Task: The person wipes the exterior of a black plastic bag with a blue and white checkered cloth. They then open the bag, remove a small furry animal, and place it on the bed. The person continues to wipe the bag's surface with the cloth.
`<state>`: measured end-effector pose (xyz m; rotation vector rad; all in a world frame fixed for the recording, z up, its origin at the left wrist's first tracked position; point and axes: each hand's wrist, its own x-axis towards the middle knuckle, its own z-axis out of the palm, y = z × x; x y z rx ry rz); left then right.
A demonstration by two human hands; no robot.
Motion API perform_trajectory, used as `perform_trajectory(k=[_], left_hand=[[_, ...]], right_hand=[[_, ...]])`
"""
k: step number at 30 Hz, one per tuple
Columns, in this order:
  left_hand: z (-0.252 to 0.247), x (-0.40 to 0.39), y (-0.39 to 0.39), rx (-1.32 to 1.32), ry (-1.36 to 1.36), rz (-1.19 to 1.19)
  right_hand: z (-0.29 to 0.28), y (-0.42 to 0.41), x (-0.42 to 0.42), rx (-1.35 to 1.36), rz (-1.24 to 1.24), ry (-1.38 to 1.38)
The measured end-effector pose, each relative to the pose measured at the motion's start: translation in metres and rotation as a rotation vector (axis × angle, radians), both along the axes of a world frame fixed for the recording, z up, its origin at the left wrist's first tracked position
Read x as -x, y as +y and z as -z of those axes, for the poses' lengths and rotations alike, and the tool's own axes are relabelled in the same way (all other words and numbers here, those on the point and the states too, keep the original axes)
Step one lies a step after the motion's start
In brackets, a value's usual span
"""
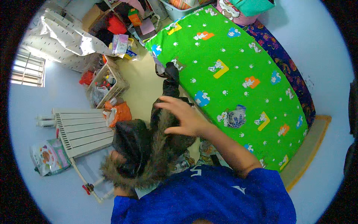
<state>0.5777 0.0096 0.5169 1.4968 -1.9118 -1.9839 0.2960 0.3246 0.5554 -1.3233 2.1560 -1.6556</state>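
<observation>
A dark jacket with a brown fur-trimmed hood (134, 140) hangs in front of me, left of the green bed. My right hand (183, 116) is over the jacket, fingers spread and thumb apart; whether it touches the fur is not plain. My left arm goes down behind the fur trim, and a bit of skin, probably my left hand (118, 156), shows at the hood; its fingers are hidden. One dark sleeve stretches away toward the bed's edge.
A bed with a green printed sheet (235, 84) fills the right, a crumpled blue-and-white cloth (237, 116) on it. At left are a white radiator (84, 128), an orange bag (121, 113) and a plastic basket (112, 84). A shelf and a grey tub (181, 12) stand farther off.
</observation>
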Motion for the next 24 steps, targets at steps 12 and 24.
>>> perform_trajectory(k=[12,24], left_hand=[[-0.183,-0.074,0.072,0.097,0.491,-0.579],[-0.181,-0.054,0.084,-0.361,0.830,-0.336]], right_hand=[[-0.023,-0.010,-0.105,0.063,-0.620,-0.387],[-0.007,-0.032,-0.167,-0.217,-0.395,-0.281]])
